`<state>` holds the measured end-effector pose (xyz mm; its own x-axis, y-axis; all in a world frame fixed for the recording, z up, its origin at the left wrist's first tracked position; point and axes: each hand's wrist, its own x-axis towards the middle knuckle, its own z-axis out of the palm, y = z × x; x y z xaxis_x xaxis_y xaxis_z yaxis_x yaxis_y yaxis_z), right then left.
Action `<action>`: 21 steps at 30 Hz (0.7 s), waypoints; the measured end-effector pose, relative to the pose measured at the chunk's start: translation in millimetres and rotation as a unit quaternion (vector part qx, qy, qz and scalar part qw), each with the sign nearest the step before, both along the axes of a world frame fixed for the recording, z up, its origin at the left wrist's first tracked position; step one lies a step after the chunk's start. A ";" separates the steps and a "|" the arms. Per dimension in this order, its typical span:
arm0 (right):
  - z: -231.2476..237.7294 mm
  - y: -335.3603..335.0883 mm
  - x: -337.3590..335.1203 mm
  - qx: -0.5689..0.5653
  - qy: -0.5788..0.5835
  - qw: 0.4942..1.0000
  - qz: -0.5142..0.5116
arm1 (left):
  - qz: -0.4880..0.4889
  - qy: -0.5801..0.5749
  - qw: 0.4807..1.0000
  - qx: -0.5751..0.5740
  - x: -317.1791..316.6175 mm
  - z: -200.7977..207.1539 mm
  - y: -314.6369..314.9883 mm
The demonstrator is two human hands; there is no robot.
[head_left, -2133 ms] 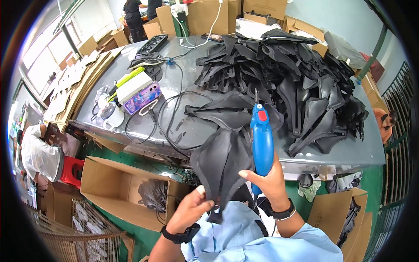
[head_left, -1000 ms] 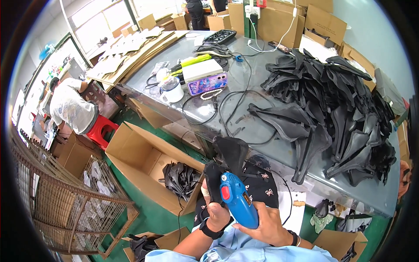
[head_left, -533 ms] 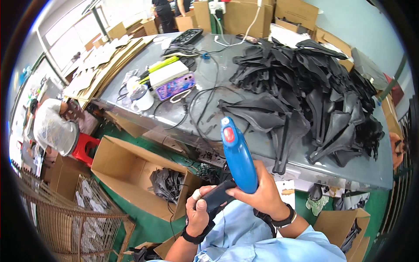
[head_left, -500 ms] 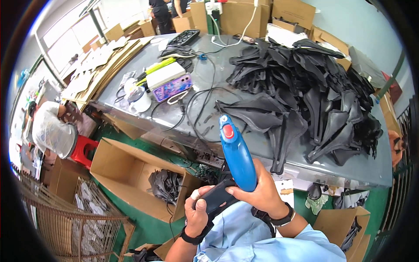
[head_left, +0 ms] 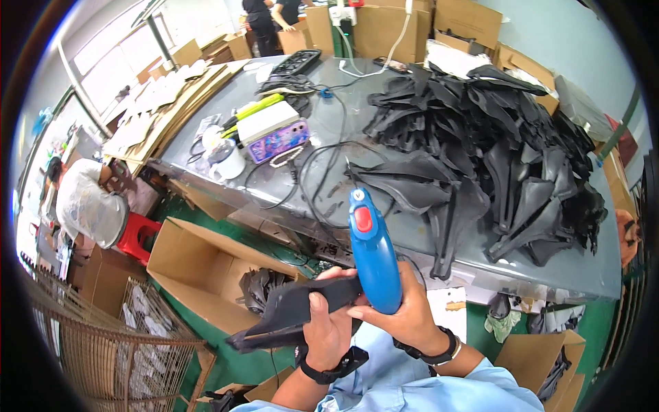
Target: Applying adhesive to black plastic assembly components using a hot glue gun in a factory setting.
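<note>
In my left hand [head_left: 328, 333] is a black bicycle-saddle-shaped piece [head_left: 292, 305], with the thumb on its near side and the fingers behind. It stretches out to the left, over the cardboard box. My right hand [head_left: 412, 312] is wrapped round the lower end of a blue hand-held power tool [head_left: 376, 257] with a red button. The tool's thin metal tip points up and away from me, apart from the piece. Where the piece's right end meets the tool's base is partly hidden. More black saddle-shaped pieces [head_left: 473, 113] lie heaped on the grey table [head_left: 336, 120].
A purple-patterned phone [head_left: 278, 142] leans against a white box [head_left: 261, 122] among cables. Below the table stands a cardboard box [head_left: 182, 257] with black pieces inside. A wire rack [head_left: 103, 357] is at lower left. A person [head_left: 93, 199] sits by a red stool [head_left: 137, 237].
The black piece has swung out to the left and now shows its long side. My left hand has turned more open along it. The blue tool stays in my right hand, slightly lower.
</note>
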<state>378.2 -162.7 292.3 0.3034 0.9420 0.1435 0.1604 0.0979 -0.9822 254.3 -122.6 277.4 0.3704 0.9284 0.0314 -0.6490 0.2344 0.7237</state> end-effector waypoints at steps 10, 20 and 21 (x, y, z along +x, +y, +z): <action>-10.2 -33.3 -14.5 0.012 -0.233 0.967 0.102 | 0.237 -0.102 0.959 0.114 -23.8 9.6 33.1; -4.8 -32.7 -22.3 0.021 -0.257 0.956 0.137 | 0.271 -0.030 0.952 0.135 -25.6 7.6 28.8; -2.5 -33.0 -22.3 0.014 -0.258 0.956 0.136 | 0.259 -0.027 0.955 0.142 -27.8 6.9 29.4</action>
